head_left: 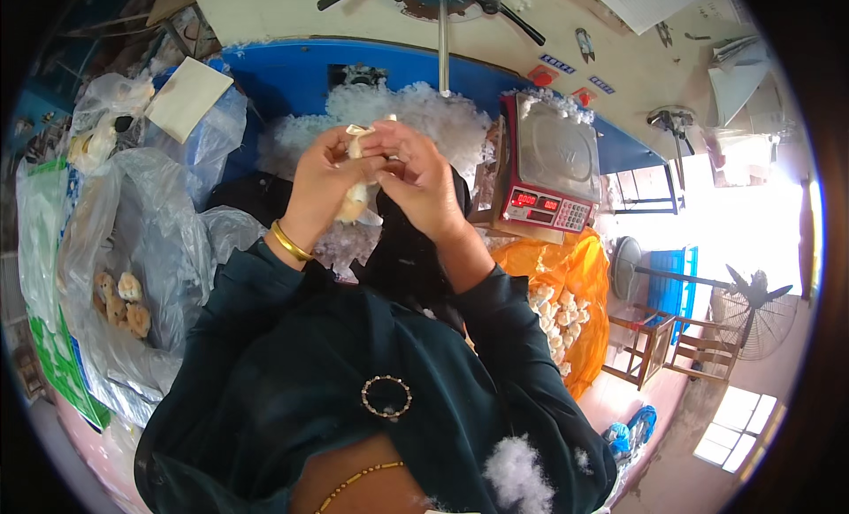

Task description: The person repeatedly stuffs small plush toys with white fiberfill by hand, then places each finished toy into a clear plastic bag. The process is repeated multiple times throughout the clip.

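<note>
Head view, cream plush piece: the small soft piece (pixel 354 204) is up between both hands, a little above the middle of the frame, its lower end pointing down past the fingers.
Left hand: the hand (pixel 324 185) is closed around the piece from the left, thumb laid across it; a gold bracelet (pixel 290 241) circles the wrist.
Right hand: the hand (pixel 421 176) is curled in from the right, fingers bent onto the upper part of the piece.
White stuffing: a loose fluffy heap (pixel 433 116) lies behind the hands, upper centre; a tuft (pixel 518 475) clings to the dark green top (pixel 292 372), lower right of centre.
Scale: a red digital scale (pixel 553 160) with a metal plate and lit display stands right of the hands.
Orange bag: right of centre, the open bag (pixel 591 288) holds many small cream pieces (pixel 555 324).
Clear bag: at left, the plastic bag (pixel 141 191) holds a few tan plush pieces (pixel 121 306).
Bench: along the top, the pale bench (pixel 610 67) carries metal snips (pixel 585 44) and papers (pixel 650 1).
Fan: far right, a fan (pixel 752 315) is near wooden chairs (pixel 703 348).
</note>
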{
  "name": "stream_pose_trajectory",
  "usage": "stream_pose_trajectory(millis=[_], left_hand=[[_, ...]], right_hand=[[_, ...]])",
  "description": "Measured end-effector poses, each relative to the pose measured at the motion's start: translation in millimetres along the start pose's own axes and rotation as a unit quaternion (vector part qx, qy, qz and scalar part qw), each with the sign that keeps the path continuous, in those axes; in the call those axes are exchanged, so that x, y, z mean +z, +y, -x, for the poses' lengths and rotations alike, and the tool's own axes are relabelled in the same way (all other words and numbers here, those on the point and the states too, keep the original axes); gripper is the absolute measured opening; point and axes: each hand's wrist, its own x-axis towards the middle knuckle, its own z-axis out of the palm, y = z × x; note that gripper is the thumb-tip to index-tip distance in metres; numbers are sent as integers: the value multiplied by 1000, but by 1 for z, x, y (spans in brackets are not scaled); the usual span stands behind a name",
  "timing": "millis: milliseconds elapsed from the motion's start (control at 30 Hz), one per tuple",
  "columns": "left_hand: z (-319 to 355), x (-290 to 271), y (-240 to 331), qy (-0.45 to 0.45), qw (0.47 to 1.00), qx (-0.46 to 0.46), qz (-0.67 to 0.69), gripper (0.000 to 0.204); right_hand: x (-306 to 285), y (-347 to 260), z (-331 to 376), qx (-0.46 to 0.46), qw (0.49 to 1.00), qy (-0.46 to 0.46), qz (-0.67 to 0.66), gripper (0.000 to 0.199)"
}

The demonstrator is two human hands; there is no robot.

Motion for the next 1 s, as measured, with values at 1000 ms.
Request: stream_pose_trajectory(millis=[1000], left_hand=[[-138,39,6,-45,991,-16,-127,28]], right_hand=[[-86,16,-120,1,944,320,86,29]])
